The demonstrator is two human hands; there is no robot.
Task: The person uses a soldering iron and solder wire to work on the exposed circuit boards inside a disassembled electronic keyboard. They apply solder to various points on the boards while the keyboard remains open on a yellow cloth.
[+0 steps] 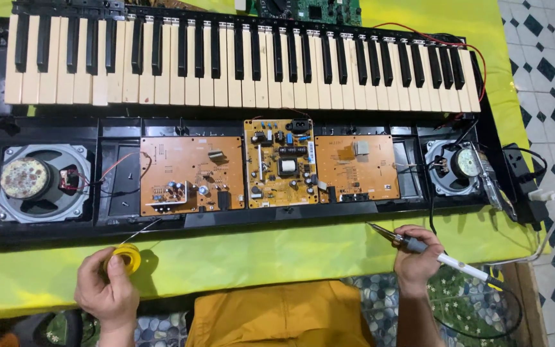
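Light bright, even, from above. My left hand [106, 290] and its solder spool [125, 256] throw a soft shadow rightward on the yellow cloth [277, 254]. Colours saturated. Keyboard [239, 61] edges bow slightly at frame corners. Focus sharp throughout; no glare.

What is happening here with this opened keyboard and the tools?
A person sits before an opened electronic keyboard that lies on a yellow-green cloth. Its inside shows three brown circuit boards and a speaker at each end. The right hand holds a soldering iron with its tip pointing toward the keyboard's front edge, not touching any board. The left hand holds a small yellow spool of solder wire, with a thin strand reaching up toward the boards.
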